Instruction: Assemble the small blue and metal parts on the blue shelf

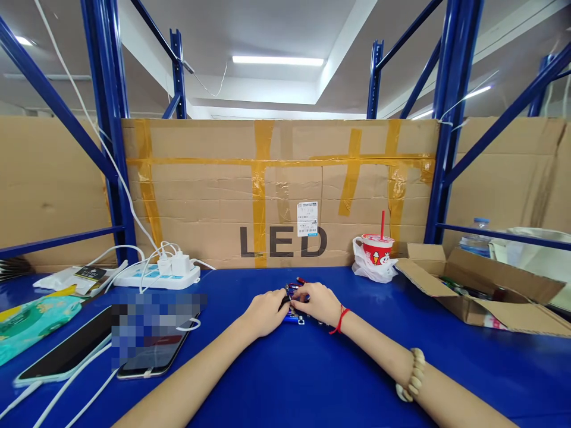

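Both hands meet at frame centre, low on the blue bench [285, 380]. The left hand [265, 312] is curled, fingertips pinching the near-left end of a small gadget [295, 304], a blue-and-red bundle with dark and metallic bits. The right hand [319, 302] arches over its right side, fingers closed down on it from above. What exactly the gadget is, I cannot tell; the hands cover most of it.

Progress, judging from here: the piece looks mid-handling, neither set aside nor finished, with nothing completed lying beside it.

Its long axis seems to run roughly left to right across the frame, between the two hands, lying flat; which end leads is hidden.

Moving outward: two phones [151, 353] and white cables at lower left, a power strip [156, 276] behind them, a red cup [377, 248] in a plastic bag right of centre, an open carton [482, 297] at right, taped cardboard [276, 190] marked LED across the back.
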`<state>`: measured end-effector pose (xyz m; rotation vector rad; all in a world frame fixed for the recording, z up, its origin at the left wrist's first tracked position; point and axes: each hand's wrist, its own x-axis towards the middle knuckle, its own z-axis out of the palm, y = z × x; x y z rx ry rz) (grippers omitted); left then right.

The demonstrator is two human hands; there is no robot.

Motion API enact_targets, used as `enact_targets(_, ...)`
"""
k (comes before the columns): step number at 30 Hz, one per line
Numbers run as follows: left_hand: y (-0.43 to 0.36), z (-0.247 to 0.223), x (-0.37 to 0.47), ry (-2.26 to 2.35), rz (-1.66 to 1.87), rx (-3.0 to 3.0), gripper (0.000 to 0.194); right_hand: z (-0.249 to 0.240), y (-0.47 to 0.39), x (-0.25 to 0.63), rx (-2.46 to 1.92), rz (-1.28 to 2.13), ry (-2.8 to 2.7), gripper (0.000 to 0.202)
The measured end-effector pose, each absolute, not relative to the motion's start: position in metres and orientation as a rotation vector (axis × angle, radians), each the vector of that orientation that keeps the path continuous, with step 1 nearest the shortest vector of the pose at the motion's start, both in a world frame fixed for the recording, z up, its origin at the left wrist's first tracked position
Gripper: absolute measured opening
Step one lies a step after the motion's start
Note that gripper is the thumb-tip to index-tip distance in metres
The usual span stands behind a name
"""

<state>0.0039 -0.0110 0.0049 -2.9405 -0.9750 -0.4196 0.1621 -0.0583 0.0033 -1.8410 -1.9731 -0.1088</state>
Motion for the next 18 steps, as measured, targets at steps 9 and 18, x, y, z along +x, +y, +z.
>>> enact_targets(9, -0.0094, 0.0040, 0.0024, -0.965, -0.426, -2.984, 0.031, -0.0007, -0.0569, 0.1661, -1.805, -0.127, -2.030, 0.024)
enact_targets(18, -0.0094, 0.0034, 0.0014, -0.959, -0.443, -2.991, 0.033, 0.0005, -0.0574, 0.1680, -1.747, -0.175, -2.171, 0.026)
